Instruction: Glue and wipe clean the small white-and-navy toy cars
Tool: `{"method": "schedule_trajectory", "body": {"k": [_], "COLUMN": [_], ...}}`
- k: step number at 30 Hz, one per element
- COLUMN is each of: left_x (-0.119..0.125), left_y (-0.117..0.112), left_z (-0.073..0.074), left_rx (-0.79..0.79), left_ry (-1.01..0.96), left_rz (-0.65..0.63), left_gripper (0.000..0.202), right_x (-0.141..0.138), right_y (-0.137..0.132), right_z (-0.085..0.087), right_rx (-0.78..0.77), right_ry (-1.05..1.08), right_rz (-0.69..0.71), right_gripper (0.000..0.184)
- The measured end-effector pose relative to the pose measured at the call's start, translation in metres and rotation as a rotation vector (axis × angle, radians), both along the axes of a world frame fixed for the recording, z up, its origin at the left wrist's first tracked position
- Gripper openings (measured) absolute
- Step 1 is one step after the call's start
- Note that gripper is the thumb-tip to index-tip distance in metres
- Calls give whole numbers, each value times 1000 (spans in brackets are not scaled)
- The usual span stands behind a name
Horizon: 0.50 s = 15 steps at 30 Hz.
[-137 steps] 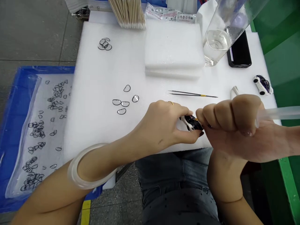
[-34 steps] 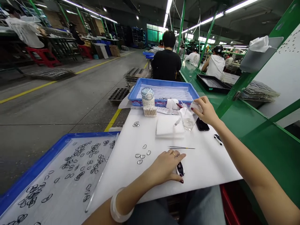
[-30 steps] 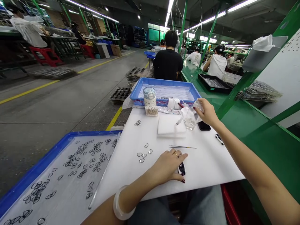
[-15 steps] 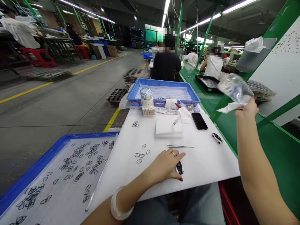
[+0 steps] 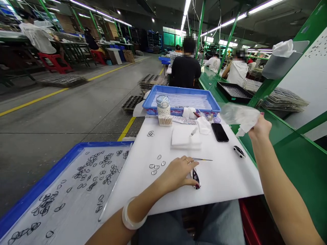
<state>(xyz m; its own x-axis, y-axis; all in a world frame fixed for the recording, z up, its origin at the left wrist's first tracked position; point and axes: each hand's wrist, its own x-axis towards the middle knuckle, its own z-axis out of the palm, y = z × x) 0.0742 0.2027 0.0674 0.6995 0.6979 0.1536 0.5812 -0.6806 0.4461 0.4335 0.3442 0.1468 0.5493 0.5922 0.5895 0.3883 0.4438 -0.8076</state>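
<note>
Toy car (image 5: 195,175), glossy black and white

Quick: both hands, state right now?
Left hand: spread over the toy car; grip cannot be told.
Right hand: closed, holding a blurred clear container and white tissue.

The bench (image 5: 224,177) is white, the near car (image 5: 195,175) and far car (image 5: 239,151) black and white, the phone (image 5: 220,132) black, the tweezers (image 5: 204,159) dark with a yellow band, the trays (image 5: 35,190) blue, the stools (image 5: 56,63) red.
</note>
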Motion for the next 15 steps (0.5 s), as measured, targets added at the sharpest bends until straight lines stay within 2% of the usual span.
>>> {"method": "schedule_trajectory", "body": {"k": [2,4,7,9,11,13,15], "left_x": [-16,-41,-85,-108,-120,-121,-114], "left_y": [7,11,6,-5,-17,-27,-33], "left_z": [12,26,44,45,37,22,4], "left_rx": [44,69,152,178,112,-21,-127], "left_ry": [-165,-406,-709,-734,-597,-385,-222], "left_rz": [134,301,638,853,911,834,764], "left_gripper": [41,28,24,24,23,22,21], "right_x": [-28,-56,-92,-107,-116,-121,-123], "right_y": [-3,-9,-15,-15,-10,-2,4], "right_z": [-11,-19,-26,-28,-26,-19,-4], "right_rx": [43,77,83,40,-44,-135,-178], "right_ry": [-69,-273,-731,-901,-885,-652,-342], "right_rz": [-58,-83,-14,78,148,226,310], "right_gripper": [41,44,41,35,30,24,17]}}
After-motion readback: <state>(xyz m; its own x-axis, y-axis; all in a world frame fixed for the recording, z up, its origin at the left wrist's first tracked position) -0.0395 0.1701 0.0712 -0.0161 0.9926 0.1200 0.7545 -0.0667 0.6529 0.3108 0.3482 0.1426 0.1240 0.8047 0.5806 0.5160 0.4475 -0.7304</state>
